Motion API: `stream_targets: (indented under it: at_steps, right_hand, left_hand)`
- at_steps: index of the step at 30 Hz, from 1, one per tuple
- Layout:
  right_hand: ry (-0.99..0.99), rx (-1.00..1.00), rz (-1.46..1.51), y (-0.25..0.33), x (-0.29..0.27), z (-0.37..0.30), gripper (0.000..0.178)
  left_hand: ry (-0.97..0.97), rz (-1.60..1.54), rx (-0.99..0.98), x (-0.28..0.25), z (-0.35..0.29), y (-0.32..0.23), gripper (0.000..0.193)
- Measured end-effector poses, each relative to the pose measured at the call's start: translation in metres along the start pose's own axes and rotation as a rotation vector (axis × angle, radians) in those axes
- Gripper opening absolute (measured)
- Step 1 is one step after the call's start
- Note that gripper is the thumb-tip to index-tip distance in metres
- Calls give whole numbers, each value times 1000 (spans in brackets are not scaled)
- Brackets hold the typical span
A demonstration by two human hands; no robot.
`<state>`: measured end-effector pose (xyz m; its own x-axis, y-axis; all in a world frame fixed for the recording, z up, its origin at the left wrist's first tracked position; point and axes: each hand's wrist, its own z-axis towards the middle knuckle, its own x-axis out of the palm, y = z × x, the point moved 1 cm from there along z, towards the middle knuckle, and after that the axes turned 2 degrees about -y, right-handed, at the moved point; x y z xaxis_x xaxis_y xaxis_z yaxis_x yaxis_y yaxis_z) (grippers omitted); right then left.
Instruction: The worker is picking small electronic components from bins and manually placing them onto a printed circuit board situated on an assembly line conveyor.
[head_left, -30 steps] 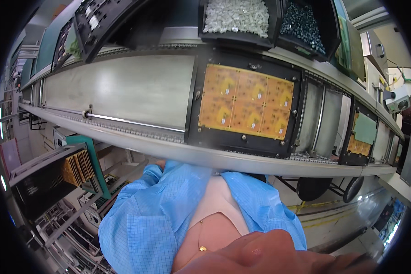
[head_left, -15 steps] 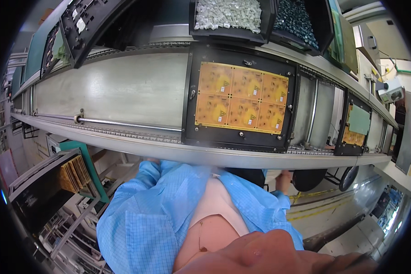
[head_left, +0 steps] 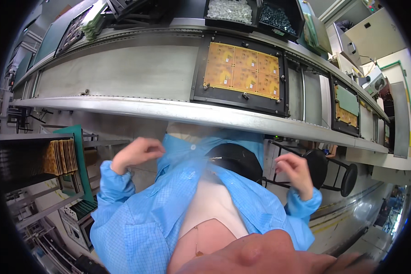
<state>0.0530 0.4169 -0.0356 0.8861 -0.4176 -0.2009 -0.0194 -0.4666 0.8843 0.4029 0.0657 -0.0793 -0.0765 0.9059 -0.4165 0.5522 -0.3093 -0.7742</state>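
My left hand point(head_left: 138, 154) hovers over the floor on the near side of the conveyor, its fingers loosely bent and slightly apart, holding nothing. Over on the other side of my body, my right hand point(head_left: 297, 171) is raised beside a black stool, fingers half curled and spread, with nothing in it. Both hands stay apart from the conveyor rail point(head_left: 164, 112). Beyond that rail, a black frame carrier point(head_left: 198, 86) holds a yellow-orange panel of circuit boards point(head_left: 244, 68), several joined together.
At left, a rack point(head_left: 80, 169) holds upright orange boards point(head_left: 59, 157). Bins of white parts point(head_left: 230, 11) and dark parts point(head_left: 275, 20) stand beyond the conveyor. Farther right sits a second carrier point(head_left: 339, 125) with a green sheet point(head_left: 347, 100). A round black stool seat point(head_left: 316, 166) is near my right hand.
Both hands have come up into fuller view, away from the rail's near edge. The view has shifted, so the conveyor and carrier appear higher and more of my lap shows.
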Motion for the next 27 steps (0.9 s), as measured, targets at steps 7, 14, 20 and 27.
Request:
stream_targets:
  at_steps: [7, 14, 20, 27]
  right_hand:
    - [-277, -589, -679, 95, -28, 103, 13]
    - [-200, -751, -819, 76, -34, 144, 20]
    - [-138, -789, -879, 89, -34, 148, 23]
    - [-263, -759, -988, 82, -32, 148, 20]
  left_hand:
    - [-622, 247, 624, -60, 97, -104, 9]
    - [-552, 528, 645, -38, 140, -125, 22]
    - [-663, 703, 749, -19, 151, -149, 32]
    - [-450, 793, 835, 18, 199, -169, 34]
